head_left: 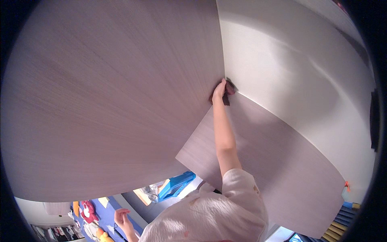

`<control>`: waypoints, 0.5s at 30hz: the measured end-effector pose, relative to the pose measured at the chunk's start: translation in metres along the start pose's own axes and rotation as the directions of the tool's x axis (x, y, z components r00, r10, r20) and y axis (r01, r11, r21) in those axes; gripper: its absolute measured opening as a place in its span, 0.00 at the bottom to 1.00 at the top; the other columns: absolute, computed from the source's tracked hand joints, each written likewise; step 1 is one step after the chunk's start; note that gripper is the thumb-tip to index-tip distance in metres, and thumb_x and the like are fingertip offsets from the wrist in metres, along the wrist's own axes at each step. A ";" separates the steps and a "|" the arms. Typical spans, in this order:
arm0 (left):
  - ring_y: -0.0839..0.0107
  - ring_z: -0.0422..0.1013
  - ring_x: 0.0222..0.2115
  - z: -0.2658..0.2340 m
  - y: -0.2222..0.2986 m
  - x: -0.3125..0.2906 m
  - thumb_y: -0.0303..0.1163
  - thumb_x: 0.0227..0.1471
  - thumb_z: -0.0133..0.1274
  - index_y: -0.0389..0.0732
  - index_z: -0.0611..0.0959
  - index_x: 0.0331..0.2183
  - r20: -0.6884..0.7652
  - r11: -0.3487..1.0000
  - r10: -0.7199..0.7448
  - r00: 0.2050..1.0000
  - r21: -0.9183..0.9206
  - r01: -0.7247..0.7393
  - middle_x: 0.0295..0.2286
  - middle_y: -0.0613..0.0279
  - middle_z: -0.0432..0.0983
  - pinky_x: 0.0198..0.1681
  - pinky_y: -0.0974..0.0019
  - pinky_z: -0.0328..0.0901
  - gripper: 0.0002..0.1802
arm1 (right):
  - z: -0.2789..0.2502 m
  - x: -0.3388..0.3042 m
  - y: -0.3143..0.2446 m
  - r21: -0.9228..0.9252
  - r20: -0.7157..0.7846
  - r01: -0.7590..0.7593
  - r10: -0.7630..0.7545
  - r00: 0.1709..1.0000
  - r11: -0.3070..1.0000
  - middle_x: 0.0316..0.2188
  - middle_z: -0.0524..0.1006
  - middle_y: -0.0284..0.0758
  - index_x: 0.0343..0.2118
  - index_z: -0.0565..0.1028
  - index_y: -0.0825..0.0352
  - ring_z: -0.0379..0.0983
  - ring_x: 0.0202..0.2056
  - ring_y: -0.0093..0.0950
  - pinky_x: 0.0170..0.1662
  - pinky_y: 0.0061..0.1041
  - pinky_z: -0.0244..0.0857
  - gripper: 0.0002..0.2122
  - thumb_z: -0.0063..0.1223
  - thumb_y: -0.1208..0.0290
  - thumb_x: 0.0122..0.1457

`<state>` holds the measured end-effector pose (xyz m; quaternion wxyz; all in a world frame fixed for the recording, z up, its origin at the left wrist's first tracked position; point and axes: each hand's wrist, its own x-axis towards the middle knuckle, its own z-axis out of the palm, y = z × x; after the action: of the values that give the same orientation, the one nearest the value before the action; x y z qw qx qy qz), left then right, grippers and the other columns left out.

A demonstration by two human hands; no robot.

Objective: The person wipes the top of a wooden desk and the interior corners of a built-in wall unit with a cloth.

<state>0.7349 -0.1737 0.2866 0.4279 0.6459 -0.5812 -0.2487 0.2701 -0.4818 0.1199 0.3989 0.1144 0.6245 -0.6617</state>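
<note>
At the far lower left of the frame, a row of small dark and light items [56, 233] stands near a pale wall, too small to make out. Above it, a large wood-grain panel [113, 88] fills the upper left and runs to the middle of the picture. Below the panel's lower edge, a red plush toy [88, 212] lies on a blue cover [107, 213], with a yellow-orange toy [105, 236] near it at the bottom edge. Just right of these, the left hand [122, 218] is raised at the lower left, its fingers loosely bent and its grip released. Farther right, a blue frame-like object [176, 187] shows beneath the panel, left of the pale, wrinkled shirt [205, 213] at the bottom centre. From that shirt the right arm reaches up to the upper centre, where the right hand [219, 90] grasps a dark reddish-brown cloth [226, 101]. The cloth sits in the corner where the large panel, a second wood-grain board [282, 161] and a white wall [278, 56] meet, showing on both sides of the hand. The board stretches toward the lower right, with the wall above it. Near the right rim are a small orange item [347, 186] and, below, a pile of blue and tan folded fabric [340, 226].
</note>
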 end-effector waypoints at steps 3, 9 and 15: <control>0.80 0.56 0.18 -0.009 -0.039 0.017 0.22 0.37 0.37 0.36 0.65 0.23 -0.367 0.995 0.095 0.925 0.065 -0.076 0.18 0.65 0.59 0.20 0.79 0.53 0.03 | 0.004 0.016 0.002 0.362 0.101 0.117 -0.163 0.981 0.925 0.43 0.55 0.36 0.42 0.54 0.73 0.49 0.44 0.27 0.46 0.21 0.39 0.28 0.34 0.54 0.42; 0.75 0.61 0.25 -0.011 -0.021 0.084 0.41 0.42 0.35 0.39 0.64 0.32 -0.508 0.800 -0.229 0.830 -0.585 -0.137 0.23 0.64 0.62 0.27 0.74 0.57 0.17 | 0.023 -0.057 -0.027 0.400 0.189 0.418 -0.520 0.833 0.815 0.43 0.51 0.38 0.43 0.50 0.74 0.47 0.44 0.26 0.46 0.20 0.39 0.26 0.36 0.60 0.44; 0.72 0.62 0.28 0.045 0.015 0.122 0.42 0.41 0.37 0.38 0.63 0.35 -0.297 0.613 -0.094 0.950 -0.770 -0.180 0.26 0.62 0.63 0.28 0.72 0.60 0.20 | 0.025 -0.105 -0.107 0.243 0.228 0.838 -0.868 0.441 0.490 0.45 0.49 0.44 0.42 0.50 0.75 0.43 0.46 0.34 0.48 0.27 0.35 0.24 0.35 0.63 0.45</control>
<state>0.7142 -0.3029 0.2978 0.7588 0.4078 -0.3538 -0.3643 0.2760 -0.4745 0.2720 0.1010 -0.3057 0.4912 -0.8094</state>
